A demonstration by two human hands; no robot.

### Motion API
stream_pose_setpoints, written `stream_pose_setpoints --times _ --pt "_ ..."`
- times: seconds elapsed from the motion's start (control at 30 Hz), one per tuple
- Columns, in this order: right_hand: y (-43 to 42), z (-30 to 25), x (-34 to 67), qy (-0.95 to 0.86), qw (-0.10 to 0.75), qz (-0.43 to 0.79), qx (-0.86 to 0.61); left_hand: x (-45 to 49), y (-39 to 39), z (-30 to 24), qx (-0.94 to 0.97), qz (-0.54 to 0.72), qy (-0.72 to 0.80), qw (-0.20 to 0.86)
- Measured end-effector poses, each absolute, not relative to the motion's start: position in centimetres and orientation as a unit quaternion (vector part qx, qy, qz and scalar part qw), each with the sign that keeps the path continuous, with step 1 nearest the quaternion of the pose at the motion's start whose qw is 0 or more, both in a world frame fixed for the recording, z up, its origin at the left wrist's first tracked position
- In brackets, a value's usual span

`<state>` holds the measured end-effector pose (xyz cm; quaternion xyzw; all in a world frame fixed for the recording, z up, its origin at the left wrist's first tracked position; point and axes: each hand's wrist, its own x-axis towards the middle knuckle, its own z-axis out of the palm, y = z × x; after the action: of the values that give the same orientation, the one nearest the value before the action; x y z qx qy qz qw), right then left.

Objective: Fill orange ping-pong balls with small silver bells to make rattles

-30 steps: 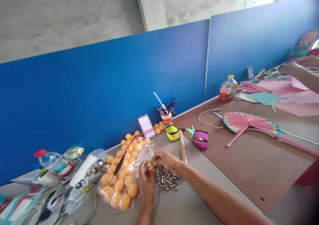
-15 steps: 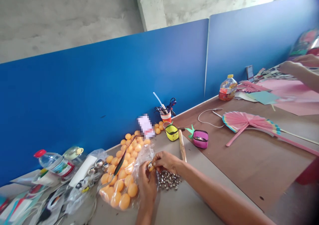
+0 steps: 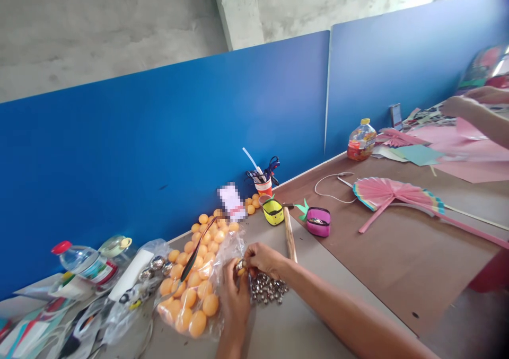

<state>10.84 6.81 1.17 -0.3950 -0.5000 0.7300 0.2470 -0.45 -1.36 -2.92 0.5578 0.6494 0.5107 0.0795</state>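
My left hand point(image 3: 234, 295) is closed around a small orange ball with shiny silver pieces on it point(image 3: 240, 266). Against the same ball, the fingertips of my right hand point(image 3: 264, 259) are pinched together; what they hold is too small to make out. Just below my right hand lies a pile of small shiny silver pieces point(image 3: 269, 289), partly hidden by the hands. To the left of my left hand, a clear plastic bag point(image 3: 234, 242) spreads around many loose orange balls point(image 3: 196, 323).
Behind my hands are a wooden-handled hammer point(image 3: 290, 237), a yellow pouch point(image 3: 273, 211), a purple pouch point(image 3: 318, 222) and a cup of tools point(image 3: 263, 187). A red-capped bottle point(image 3: 85, 263) lies left among clutter. At right are a pink paper fan point(image 3: 392, 192) and another person's hands point(image 3: 457, 106).
Both hands stay at the ball, with only slight finger movement. The whole view has shifted a little. At the far right, the other person's pink paper has lifted.
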Motion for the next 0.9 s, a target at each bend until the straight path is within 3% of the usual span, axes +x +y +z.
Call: stream_pose_setpoints --times 0.23,0.33,0.5,0.63,0.9 --pt "8.4 1.3 12.4 -0.524 0.229 0.753 -0.327 -0.3 -1.1 -2.7 0.492 0.556 0.651 0.162" --pt "9.3 1.6 13.5 -0.662 0.216 0.622 -0.359 -0.3 -1.1 -2.4 0.474 0.567 0.651 0.174" --pt "9.3 2.0 14.3 -0.831 0.09 0.392 -0.385 -0.2 -1.2 -2.3 0.459 0.588 0.639 0.187" --pt "8.5 1.7 14.3 -0.889 0.024 0.303 -0.343 -0.2 -1.3 -2.4 0.462 0.579 0.649 0.173" --pt "7.2 1.0 13.4 -0.924 0.03 0.199 -0.324 -0.5 -1.2 -2.5 0.491 0.549 0.664 0.128"
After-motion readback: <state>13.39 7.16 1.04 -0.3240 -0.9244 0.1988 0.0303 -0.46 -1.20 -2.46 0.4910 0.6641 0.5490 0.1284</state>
